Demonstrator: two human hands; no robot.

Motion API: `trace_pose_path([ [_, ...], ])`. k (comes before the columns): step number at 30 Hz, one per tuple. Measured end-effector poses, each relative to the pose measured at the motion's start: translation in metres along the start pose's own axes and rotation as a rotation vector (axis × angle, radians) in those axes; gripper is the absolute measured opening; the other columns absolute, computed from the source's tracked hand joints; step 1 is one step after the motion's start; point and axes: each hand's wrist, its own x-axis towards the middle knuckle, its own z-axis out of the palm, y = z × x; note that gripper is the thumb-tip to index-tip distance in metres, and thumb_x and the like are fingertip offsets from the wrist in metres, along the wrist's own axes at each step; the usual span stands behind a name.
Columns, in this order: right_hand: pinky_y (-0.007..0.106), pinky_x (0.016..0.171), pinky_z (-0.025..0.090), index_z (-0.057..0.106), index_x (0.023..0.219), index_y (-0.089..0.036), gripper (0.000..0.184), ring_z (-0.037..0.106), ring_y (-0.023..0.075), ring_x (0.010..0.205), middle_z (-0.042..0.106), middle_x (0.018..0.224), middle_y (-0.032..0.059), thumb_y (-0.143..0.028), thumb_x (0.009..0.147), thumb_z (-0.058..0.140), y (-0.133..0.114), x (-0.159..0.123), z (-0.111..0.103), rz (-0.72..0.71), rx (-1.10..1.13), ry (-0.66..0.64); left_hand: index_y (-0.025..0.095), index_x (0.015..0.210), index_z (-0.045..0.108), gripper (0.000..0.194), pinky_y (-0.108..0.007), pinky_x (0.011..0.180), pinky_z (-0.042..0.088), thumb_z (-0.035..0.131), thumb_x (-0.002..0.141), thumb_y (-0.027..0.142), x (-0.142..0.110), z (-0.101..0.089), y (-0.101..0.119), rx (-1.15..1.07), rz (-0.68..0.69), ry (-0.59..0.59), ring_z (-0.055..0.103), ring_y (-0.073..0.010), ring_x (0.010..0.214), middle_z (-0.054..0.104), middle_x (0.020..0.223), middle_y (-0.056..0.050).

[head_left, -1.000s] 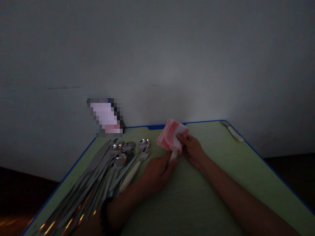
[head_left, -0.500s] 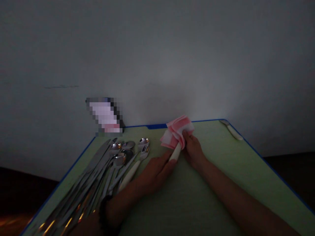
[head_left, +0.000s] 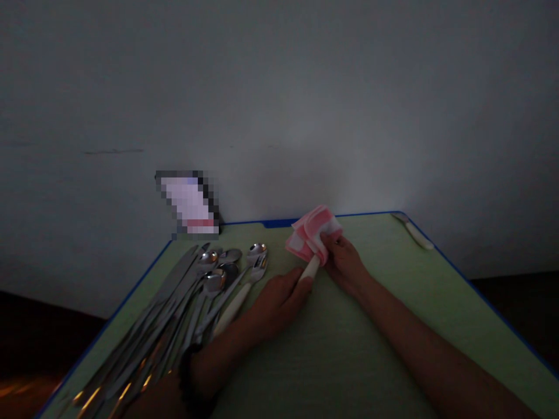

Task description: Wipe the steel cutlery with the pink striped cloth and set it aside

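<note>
A pale-handled utensil [head_left: 310, 269] is gripped by its handle in my left hand [head_left: 279, 302], above the middle of the table. Its head is hidden inside a folded pink and white cloth [head_left: 315, 231], so I cannot tell its kind. My right hand [head_left: 347, 263] pinches the cloth around the utensil, thumb on top. Beside my left forearm lies a fork [head_left: 233, 305] with a pale handle, partly covered by the arm. Just left of it are several metal spoons [head_left: 215, 281] and long knives [head_left: 174, 273].
The green table [head_left: 371, 337] has a blue edge and stands against a grey wall [head_left: 279, 105]. A blurred-out phone-like screen [head_left: 190, 203] leans at the back left. Another pale-handled utensil, seemingly a fork [head_left: 414, 233], lies at the far right corner.
Both hands keep their hold on the utensil and cloth. The cloth has shifted very slightly on the utensil, and the whole view has moved a little.
</note>
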Motion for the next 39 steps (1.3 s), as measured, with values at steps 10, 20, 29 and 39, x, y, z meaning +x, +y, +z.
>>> trace_pose_path([
  [10,0.024,0.051,0.039,0.060,0.069,-0.017,0.037,0.051,0.0117,0.056,0.058,0.060,0.0002,-0.054,0.070,0.057,0.005,-0.002,0.000,0.020,-0.072,0.136,0.017,0.069,0.047,0.034,-0.023,0.049,0.033,0.027,0.090,0.035,-0.004,-0.004,0.001,0.044,0.122,-0.086,0.045,-0.0119,0.054,0.048,0.061,0.001],
  [20,0.025,0.067,0.045,0.063,0.076,-0.016,0.019,0.056,0.0109,0.065,0.063,0.072,0.0007,-0.029,0.065,0.070,-0.003,-0.002,-0.002,0.104,-0.014,-0.108,0.016,0.076,0.050,0.037,-0.023,0.050,0.034,0.024,0.092,0.039,-0.002,-0.004,0.004,0.006,0.028,-0.073,0.047,-0.0128,0.056,0.051,0.061,0.001],
  [29,0.024,0.067,0.046,0.063,0.075,-0.015,0.012,0.055,0.0117,0.064,0.064,0.070,0.0005,-0.013,0.063,0.065,-0.004,-0.002,-0.006,0.164,-0.031,-0.139,0.017,0.077,0.051,0.032,-0.024,0.058,0.037,0.031,0.091,0.038,-0.002,0.000,0.000,0.016,0.094,-0.056,0.050,-0.0142,0.063,0.055,0.070,0.000],
  [39,0.026,0.061,0.048,0.062,0.083,-0.019,0.020,0.058,0.0136,0.065,0.065,0.074,0.0008,-0.033,0.078,0.049,-0.013,0.001,0.000,0.197,0.257,-0.006,0.018,0.070,0.044,0.041,-0.022,0.046,0.031,0.024,0.090,0.048,0.001,0.002,-0.004,-0.171,-0.015,0.120,0.041,-0.0108,0.050,0.042,0.057,0.004],
])
